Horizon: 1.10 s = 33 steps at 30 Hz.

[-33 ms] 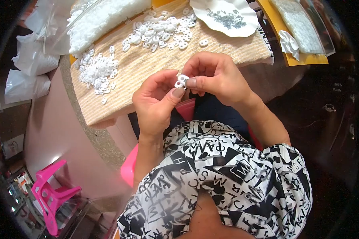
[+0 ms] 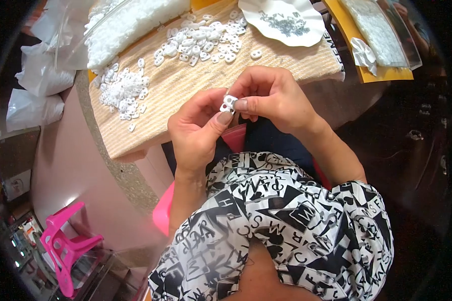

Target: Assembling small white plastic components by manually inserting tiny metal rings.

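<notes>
My left hand [image 2: 196, 133] and my right hand [image 2: 273, 95] meet above my lap, just in front of the table edge. Together they pinch one small white plastic piece [image 2: 229, 102] between thumbs and fingertips. Beyond them a woven tan mat [image 2: 196, 80] covers the table. On the mat lies a pile of the same white pieces [image 2: 123, 90] at the left, and a second, looser pile [image 2: 201, 42] further back. A white wavy-rimmed plate [image 2: 266, 27] holding tiny grey bits stands at the far edge.
A clear plastic bag full of white pieces [image 2: 125, 25] lies at the back left. A yellow tray [image 2: 386, 75] with a packet and a white bow is at the right. White bags [image 2: 32, 108] sit left; a pink stool [image 2: 63, 246] stands on the floor.
</notes>
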Each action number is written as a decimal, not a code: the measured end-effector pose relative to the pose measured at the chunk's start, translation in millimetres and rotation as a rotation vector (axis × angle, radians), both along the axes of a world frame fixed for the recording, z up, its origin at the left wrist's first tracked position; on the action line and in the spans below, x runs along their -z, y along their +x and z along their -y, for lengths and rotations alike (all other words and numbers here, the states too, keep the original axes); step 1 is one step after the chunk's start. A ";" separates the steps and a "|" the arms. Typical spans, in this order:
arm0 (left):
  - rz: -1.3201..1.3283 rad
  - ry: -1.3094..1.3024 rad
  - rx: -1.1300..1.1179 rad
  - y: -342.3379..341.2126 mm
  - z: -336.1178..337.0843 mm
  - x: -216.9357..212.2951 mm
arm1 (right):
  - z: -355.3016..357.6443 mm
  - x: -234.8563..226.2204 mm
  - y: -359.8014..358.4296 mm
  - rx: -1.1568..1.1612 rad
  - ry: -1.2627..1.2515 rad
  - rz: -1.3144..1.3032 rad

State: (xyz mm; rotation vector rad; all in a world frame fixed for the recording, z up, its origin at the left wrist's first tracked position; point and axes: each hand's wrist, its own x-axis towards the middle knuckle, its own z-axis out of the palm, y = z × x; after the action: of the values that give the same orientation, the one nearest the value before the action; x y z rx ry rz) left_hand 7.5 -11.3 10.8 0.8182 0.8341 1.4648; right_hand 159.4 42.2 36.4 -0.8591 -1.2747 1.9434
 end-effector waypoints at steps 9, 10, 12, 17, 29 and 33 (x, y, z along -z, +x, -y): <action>-0.159 0.280 -0.042 -2.3 -5.1 13.5 | 1.9 1.9 -3.0 0.043 -0.026 -0.044; -0.160 0.280 -0.043 -2.7 -5.0 13.5 | 2.0 1.6 -3.6 0.042 -0.026 -0.045; -0.179 0.295 -0.072 -2.9 -3.1 15.6 | 3.8 2.7 -4.1 0.023 -0.083 -0.083; -0.200 0.309 -0.076 -0.2 -1.0 16.5 | 3.8 4.7 0.1 -0.011 -0.036 -0.057; -0.255 0.312 -0.121 4.2 0.6 22.2 | 4.4 7.4 -2.9 -0.010 0.024 -0.012; -0.239 0.355 -0.129 4.1 -1.7 21.2 | 2.9 2.7 -2.6 -0.030 0.034 -0.002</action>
State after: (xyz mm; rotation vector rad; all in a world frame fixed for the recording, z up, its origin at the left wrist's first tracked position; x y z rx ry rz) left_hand 11.7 -9.6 -10.3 1.2437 0.8262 1.6788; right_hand 156.7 39.3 33.6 -0.8250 -1.3222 1.9399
